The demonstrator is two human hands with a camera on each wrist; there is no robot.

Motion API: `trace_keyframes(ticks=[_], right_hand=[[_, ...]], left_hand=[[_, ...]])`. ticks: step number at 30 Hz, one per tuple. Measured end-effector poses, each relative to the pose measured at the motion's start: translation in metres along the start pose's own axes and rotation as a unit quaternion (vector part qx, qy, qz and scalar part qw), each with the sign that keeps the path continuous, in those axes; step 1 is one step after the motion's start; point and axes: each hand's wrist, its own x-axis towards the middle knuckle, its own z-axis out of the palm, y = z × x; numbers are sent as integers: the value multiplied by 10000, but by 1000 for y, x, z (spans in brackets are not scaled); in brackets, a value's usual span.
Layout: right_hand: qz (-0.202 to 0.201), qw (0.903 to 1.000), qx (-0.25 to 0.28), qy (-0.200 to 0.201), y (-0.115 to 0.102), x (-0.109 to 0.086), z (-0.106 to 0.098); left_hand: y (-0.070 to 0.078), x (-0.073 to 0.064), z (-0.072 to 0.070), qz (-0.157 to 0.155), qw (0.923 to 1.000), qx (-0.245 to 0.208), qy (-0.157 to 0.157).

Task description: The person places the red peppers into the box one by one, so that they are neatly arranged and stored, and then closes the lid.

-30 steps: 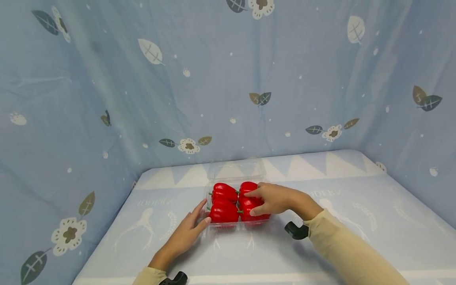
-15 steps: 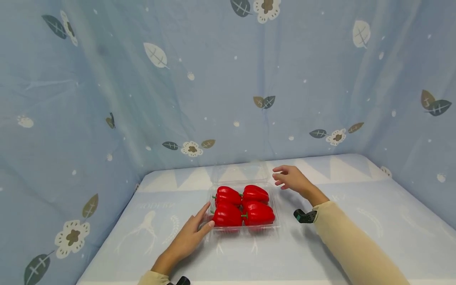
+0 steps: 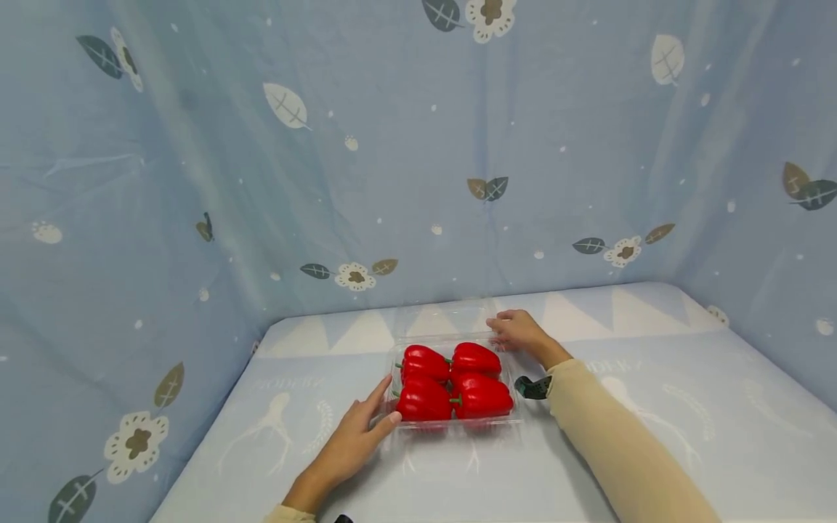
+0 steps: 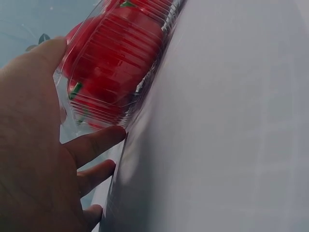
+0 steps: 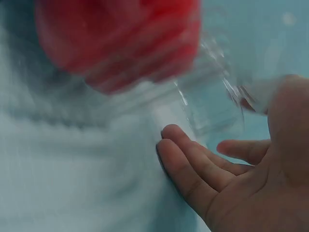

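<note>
Several red bell peppers (image 3: 482, 398) with green stems fill a clear plastic clamshell box (image 3: 454, 424) in the head view. Its transparent lid (image 3: 439, 318) lies folded back at the far side. My left hand (image 3: 356, 434) rests against the box's left front corner, with thumb at the rim and the other fingers spread; the left wrist view shows a fingertip by the ribbed wall (image 4: 113, 63). At the far right corner, beside the lid, my right hand (image 3: 522, 333) holds its fingers loosely extended. In the blurred right wrist view, its thumb is near the clear plastic edge; contact is unclear.
The box stands on a table covered by a pale blue and white patterned cloth (image 3: 275, 465). A blue curtain (image 3: 366, 167) with leaves and flowers encloses the back and sides, close behind the lid.
My right hand has lifted off the right-hand peppers, swung out to the right and back, then come in to the lid's right corner. The left hand has stayed at the box.
</note>
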Motion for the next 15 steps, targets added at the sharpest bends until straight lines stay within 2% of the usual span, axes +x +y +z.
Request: trace_keyframes(ticks=[5,11,15], right_hand=[[-104,9999,4,116,3,0,3],[-905,9943,555,33,2,-2,-1],[-1315,9895,585,117,-1,-6,-3]], left_hand=[[5,-1,3,-195,9996,184,43],[7,1,4,-285,9993,141,199],[6,2,5,-263,9993,107,236]])
